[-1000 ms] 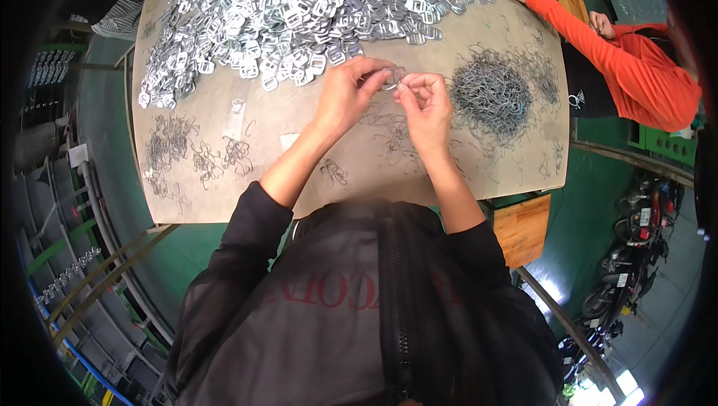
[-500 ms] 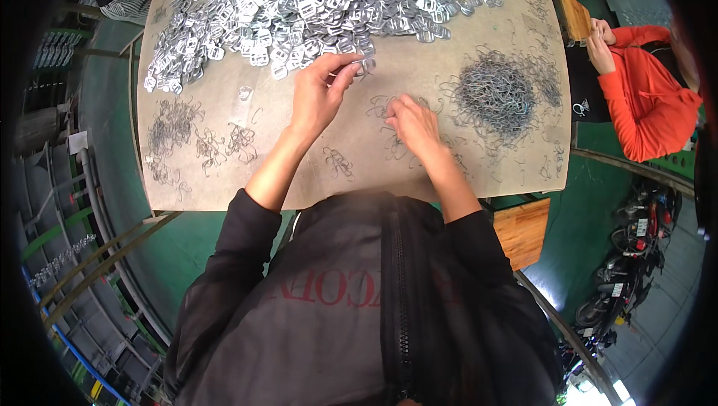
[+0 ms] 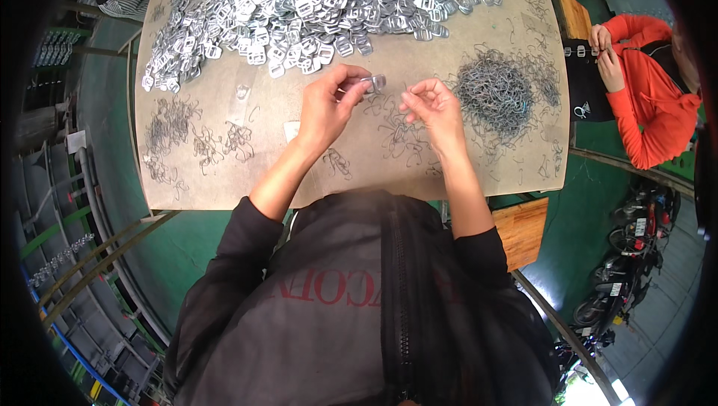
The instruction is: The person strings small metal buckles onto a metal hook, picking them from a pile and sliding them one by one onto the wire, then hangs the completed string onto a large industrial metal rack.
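Head view: the left hand (image 3: 329,107) pinches a small silver metal buckle (image 3: 372,83) at about 12 o'clock from the person's chest, while the right hand (image 3: 432,107), fingers curled together, seems to hold a thin wire clip, too small to be sure. Judging by the big buckle pile (image 3: 299,2) at 11 o'clock and the wire clip heap (image 3: 495,96) at 1 o'clock on the bench (image 3: 224,182), most pieces are left to fit.

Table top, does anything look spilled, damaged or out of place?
Nothing stands out. Silver buckles are heaped at the far side, wire clips piled on the right, with loose wires strewn left. The left hand holds one buckle; the right hand pinches something too small to tell.
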Motion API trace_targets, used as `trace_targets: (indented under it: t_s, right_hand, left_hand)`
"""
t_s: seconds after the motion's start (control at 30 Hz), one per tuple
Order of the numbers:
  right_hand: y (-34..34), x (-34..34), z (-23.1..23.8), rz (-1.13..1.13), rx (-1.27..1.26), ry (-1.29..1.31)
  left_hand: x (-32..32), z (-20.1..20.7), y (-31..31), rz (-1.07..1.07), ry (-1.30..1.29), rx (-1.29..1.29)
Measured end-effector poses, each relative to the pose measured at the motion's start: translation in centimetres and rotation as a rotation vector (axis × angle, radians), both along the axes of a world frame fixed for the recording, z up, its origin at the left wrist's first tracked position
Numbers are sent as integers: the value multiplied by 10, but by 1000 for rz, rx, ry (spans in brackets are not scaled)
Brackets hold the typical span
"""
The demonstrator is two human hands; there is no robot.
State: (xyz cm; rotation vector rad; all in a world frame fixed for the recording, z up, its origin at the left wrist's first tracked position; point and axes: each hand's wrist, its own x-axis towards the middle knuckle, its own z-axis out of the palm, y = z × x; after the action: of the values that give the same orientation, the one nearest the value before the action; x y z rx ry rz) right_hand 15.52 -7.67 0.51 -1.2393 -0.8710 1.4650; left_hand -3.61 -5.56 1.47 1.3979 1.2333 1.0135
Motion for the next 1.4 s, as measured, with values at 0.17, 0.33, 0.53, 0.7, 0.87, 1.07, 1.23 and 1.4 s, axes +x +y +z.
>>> trace_targets:
  t_s: [0.17,0.33,0.53,0.7,0.87,1.07,1.23,1.4]
  right_hand:
    - [3,-21,22,-138,138,-68]
    - [0,-30,24,-255,325,-89]
    - [-2,-26,17,-289,409,-94]
    - [-2,-24,13,-259,415,-122]
    - [-3,-24,16,-193,395,-208]
    - [0,-29,20,-171,390,-292]
    - [2,-33,23,-143,378,-384]
    - [0,-35,27,-117,398,-436]
  left_hand:
    - [13,9,-4,-41,50,71]
    - [17,0,-4,-73,83,180]
    - [8,-56,49,44,482,366]
    - [10,-84,85,-31,859,609]
    - [12,-50,96,-155,546,289]
    - [6,20,54,-380,286,84]
    - [3,48,41,-368,311,200]
    - [0,54,35,-339,311,261]
